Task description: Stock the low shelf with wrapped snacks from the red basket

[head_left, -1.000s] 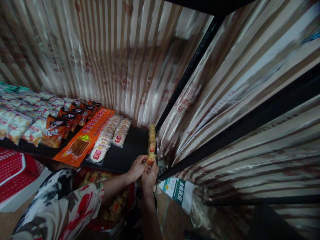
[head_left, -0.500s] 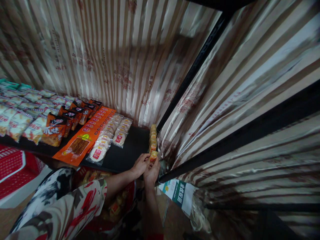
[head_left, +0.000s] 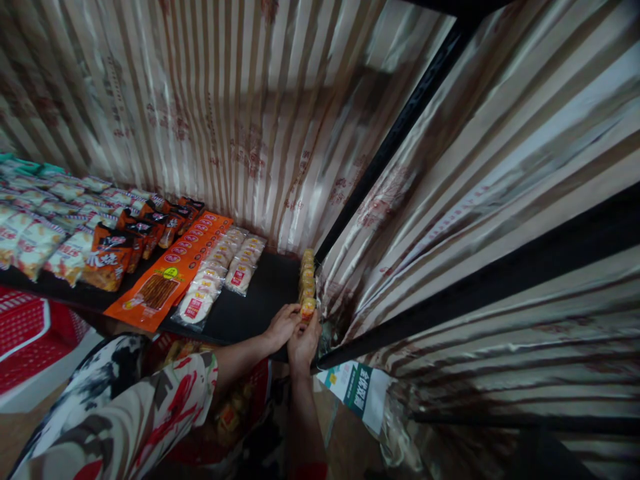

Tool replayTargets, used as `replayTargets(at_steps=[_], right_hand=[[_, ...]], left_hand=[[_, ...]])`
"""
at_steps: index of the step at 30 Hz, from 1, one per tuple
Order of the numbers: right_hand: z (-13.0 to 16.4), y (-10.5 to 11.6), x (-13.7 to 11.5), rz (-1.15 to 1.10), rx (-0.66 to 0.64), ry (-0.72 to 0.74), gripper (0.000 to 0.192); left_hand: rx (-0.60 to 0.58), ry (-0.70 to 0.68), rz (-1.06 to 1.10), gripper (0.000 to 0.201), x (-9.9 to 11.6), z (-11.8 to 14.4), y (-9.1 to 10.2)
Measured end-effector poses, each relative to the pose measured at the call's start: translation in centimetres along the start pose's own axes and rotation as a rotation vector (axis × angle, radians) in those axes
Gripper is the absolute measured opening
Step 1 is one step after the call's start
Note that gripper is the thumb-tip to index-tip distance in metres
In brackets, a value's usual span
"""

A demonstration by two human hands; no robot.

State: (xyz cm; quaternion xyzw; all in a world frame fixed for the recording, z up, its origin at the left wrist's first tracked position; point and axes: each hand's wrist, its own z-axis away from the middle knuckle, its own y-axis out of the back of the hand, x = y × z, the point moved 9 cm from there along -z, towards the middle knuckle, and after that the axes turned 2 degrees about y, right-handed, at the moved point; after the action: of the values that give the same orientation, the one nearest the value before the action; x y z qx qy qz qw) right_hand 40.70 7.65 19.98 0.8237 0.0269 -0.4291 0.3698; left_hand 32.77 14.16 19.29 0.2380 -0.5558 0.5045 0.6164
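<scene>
A row of small yellow-orange snack packs (head_left: 306, 280) stands on edge along the right end of the black shelf (head_left: 260, 303). My left hand (head_left: 281, 326) and my right hand (head_left: 304, 343) meet at the near end of that row. Both pinch the front pack (head_left: 309, 307) between their fingertips. A floral sleeve covers my left arm at the lower left.
Further left on the shelf lie white round-cake packs (head_left: 220, 273), a long orange packet (head_left: 173, 275), dark orange bags (head_left: 127, 247) and pale snack bags (head_left: 35, 233). A striped foil curtain (head_left: 240, 120) backs the shelf. A red basket (head_left: 30, 333) sits below left, a green-white bag (head_left: 357, 393) below right.
Both hands have pushed the front pack a little farther back along the row, closing it up against the others. The view has shifted slightly.
</scene>
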Motion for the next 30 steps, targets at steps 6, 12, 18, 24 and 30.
replayTargets(at_steps=[6,12,18,24,30], right_hand=[[-0.1,-0.1,-0.2,0.030,-0.008,0.032,0.061],[0.0,-0.5,0.2,0.021,0.001,0.028,0.059],[0.2,-0.6,0.5,0.005,0.012,0.028,0.060],[0.2,-0.5,0.6,0.020,0.006,0.012,0.061],[0.1,-0.7,0.9,0.046,-0.007,-0.038,0.060]], left_hand=[[-0.010,0.035,0.059,0.021,-0.4,-0.4,-0.1],[0.001,0.036,0.052,0.018,-0.3,-0.6,0.2],[0.031,0.037,0.069,0.017,-0.6,-0.5,0.5],[0.057,0.060,0.082,0.018,-1.0,-0.6,0.9],[0.049,0.073,0.115,0.019,-1.5,-1.0,0.9]])
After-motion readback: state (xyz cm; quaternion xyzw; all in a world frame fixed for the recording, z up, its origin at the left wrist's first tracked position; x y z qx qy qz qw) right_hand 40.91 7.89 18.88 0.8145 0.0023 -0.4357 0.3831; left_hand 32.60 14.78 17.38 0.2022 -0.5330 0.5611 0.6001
